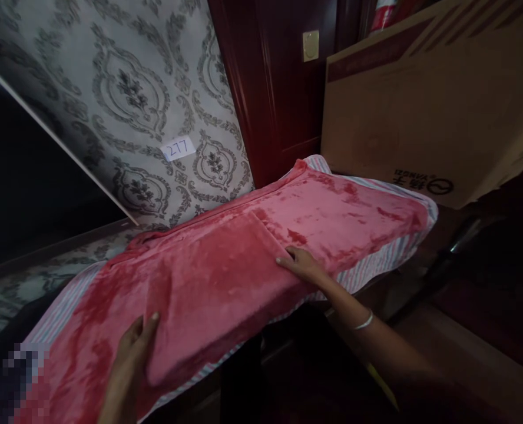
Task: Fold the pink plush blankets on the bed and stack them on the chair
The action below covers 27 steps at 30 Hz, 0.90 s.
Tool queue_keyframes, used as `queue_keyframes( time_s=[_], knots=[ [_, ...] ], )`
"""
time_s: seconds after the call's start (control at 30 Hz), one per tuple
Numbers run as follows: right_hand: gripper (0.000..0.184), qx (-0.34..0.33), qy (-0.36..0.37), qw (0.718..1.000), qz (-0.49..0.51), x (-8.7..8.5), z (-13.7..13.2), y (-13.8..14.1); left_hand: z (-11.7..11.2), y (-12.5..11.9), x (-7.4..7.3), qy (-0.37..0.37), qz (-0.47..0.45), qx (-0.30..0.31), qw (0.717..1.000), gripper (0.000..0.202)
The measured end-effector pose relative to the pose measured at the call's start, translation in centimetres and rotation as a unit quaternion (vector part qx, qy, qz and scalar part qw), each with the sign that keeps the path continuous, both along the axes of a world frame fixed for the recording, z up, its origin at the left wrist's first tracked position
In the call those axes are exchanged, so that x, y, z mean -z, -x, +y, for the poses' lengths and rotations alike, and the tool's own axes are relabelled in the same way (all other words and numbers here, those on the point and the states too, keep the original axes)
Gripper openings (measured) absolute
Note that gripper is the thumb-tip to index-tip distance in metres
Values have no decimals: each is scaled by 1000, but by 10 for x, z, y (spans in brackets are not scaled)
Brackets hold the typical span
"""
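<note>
Cloth (244,259) | spans 8 to 3 o'clock over striped cover (376,263) | left hand (132,347) at fold's (212,282) 8, right hand (306,268) at its 3; fingers part-curled, pinch can't be told | even tension should keep fold smooth

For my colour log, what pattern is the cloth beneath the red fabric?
Striped cloth: bluish and pinkish lines on whitish, best seen in the head view.

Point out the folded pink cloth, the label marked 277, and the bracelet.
Folded pink cloth (221,265): head view, middle of top.
Label marked 277 (178,148): head view, its centre.
Bracelet (366,323): head view, its band.
</note>
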State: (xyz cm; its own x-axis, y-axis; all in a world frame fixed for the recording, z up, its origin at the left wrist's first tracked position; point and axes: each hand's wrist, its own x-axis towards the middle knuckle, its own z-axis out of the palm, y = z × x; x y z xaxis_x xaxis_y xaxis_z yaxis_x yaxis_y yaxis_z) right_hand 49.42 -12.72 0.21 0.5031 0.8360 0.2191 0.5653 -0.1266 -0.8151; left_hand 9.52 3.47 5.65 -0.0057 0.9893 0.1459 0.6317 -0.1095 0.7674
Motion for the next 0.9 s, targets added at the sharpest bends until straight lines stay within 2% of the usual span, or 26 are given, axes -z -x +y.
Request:
queue_keyframes(
  time_s=[0.07,0.1,0.23,0.33,0.47,0.57,0.73,0.9],
  knots=[
    [28,39,-14,999,-18,8,-2,7,-22,3,6,56,-19,9,998,45],
    [27,60,-19,998,-24,12,-2,10,-29,1,8,55,-12,2,998,42],
    [28,115,-34,993,-11,24,-1,14,-37,-11,13,-34,73,-85,993,27],
    [26,117,-52,992,-7,26,-5,12,-36,-12,14,-45,68,-90,993,27],
    [33,85,-49,995,-1,22,-15,10,-48,-5,17,-49,17,-53,997,46],
    [40,75,-75,994,6,25,-27,14,-65,-2,28,-73,-16,-51,996,56],
    [56,117,-155,981,4,46,-40,28,-91,-4,57,-158,-76,-79,981,67],
    [56,135,-158,978,-24,55,-35,37,-89,-11,69,-181,-68,-108,975,60]
  ],
)
